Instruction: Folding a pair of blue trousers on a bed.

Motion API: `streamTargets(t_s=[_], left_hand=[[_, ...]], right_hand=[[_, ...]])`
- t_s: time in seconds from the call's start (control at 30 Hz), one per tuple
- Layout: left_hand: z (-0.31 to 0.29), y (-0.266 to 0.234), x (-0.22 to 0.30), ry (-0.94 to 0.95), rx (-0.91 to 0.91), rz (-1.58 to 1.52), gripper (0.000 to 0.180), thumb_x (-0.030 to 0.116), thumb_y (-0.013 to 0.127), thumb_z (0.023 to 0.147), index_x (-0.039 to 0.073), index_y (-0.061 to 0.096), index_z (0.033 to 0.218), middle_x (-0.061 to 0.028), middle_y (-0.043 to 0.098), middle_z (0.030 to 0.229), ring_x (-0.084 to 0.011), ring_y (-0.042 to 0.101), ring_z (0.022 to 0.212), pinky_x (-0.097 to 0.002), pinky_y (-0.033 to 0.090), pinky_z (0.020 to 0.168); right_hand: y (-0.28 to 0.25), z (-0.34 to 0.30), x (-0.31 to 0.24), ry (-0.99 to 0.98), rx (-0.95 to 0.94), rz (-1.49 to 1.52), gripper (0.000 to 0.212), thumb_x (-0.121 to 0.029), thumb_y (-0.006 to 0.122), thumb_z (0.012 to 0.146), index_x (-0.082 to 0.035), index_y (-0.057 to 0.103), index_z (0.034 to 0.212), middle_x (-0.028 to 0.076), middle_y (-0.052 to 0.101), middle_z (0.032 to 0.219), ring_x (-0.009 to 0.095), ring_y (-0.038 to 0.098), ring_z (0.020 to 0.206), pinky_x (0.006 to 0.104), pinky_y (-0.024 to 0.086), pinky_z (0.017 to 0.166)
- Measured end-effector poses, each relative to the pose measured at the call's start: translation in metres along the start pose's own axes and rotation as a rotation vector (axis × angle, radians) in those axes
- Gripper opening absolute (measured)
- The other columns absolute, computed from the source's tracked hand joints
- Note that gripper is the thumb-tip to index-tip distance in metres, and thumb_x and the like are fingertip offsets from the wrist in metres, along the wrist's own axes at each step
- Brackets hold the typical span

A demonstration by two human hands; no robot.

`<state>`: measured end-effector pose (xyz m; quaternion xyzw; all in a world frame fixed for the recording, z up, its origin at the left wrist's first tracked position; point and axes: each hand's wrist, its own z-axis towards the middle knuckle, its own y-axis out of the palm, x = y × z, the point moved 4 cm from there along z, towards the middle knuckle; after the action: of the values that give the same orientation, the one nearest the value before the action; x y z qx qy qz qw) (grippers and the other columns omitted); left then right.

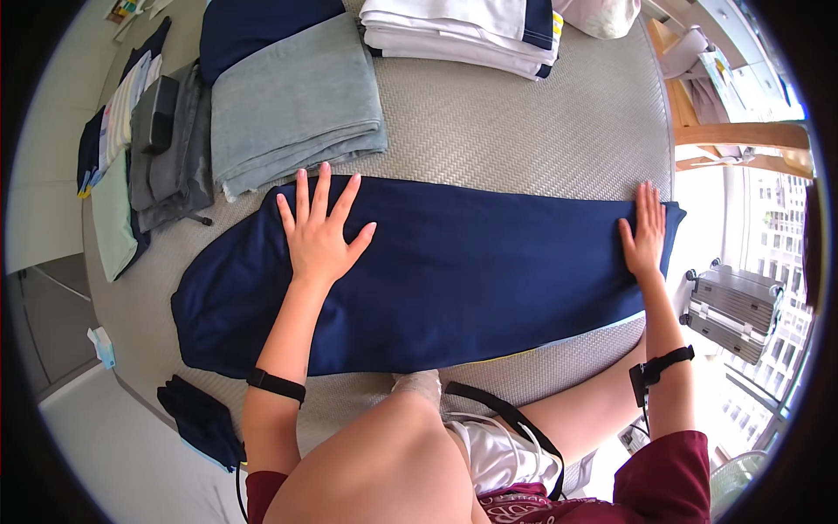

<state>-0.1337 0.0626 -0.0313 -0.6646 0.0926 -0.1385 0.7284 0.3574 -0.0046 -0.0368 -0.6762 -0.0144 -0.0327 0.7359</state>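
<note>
A grey woven mat [489, 131] carries everything. A long navy cloth [454, 271] lies flat across it under both hands, with a folded grey-green towel [292, 105] just beyond the left hand and a white folded stack [454, 35] farther off. Dark grey clothes [170, 166] lie left of the left hand, and a small dark bundle [201, 419] sits by the left elbow.

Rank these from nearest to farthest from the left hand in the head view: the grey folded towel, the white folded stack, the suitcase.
Measured from the left hand, which lies flat on the navy cloth:
1. Grey folded towel, just beyond the fingertips, up and slightly left.
2. White folded stack, at the far edge, up and to the right.
3. Suitcase, off the mat at the far right, past the right hand.
</note>
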Motion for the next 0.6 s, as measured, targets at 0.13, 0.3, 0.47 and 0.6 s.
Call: streamTargets(t_s=[0.13,0.3,0.47,0.6], left_hand=[[0.000,0.000,-0.001,0.000,0.007,-0.018,0.064,0.049,0.059,0.079,0.032,0.039,0.137,-0.0090,0.027,0.148,-0.0356,0.020,0.137,-0.0627,0.012,0.104],[0.000,-0.002,-0.004,0.003,0.014,-0.039,0.063,0.048,0.058,0.080,0.032,0.039,0.137,-0.0090,0.026,0.148,-0.0358,0.020,0.136,-0.0625,0.012,0.104],[-0.003,0.000,-0.006,0.016,-0.001,-0.061,0.062,0.049,0.057,0.081,0.033,0.038,0.137,-0.0115,0.023,0.149,-0.0372,0.019,0.136,-0.0631,0.011,0.104],[-0.015,-0.018,-0.010,0.112,-0.009,-0.242,0.053,0.033,0.059,0.084,0.027,0.043,0.135,-0.0162,0.021,0.148,-0.0400,0.020,0.135,-0.0613,0.017,0.104]], right_hand=[[0.010,0.002,0.038,0.077,0.046,-0.028,0.065,-0.036,0.047,0.090,-0.008,0.023,0.144,0.011,0.025,0.148,0.028,0.018,0.139,0.0419,0.013,0.112],[0.023,0.003,0.076,0.073,0.041,0.070,0.063,-0.037,0.042,0.092,-0.009,0.021,0.144,0.011,0.024,0.149,0.029,0.015,0.139,0.0449,0.012,0.112],[0.009,0.006,0.041,0.105,0.175,-0.053,0.053,-0.018,0.040,0.094,-0.008,0.024,0.143,0.012,0.024,0.148,0.029,0.018,0.139,0.0486,0.012,0.111],[-0.033,-0.010,-0.091,-0.351,0.165,0.282,0.052,-0.006,0.052,0.081,-0.004,0.042,0.132,0.020,0.037,0.140,0.038,0.029,0.133,0.0559,0.016,0.108]])
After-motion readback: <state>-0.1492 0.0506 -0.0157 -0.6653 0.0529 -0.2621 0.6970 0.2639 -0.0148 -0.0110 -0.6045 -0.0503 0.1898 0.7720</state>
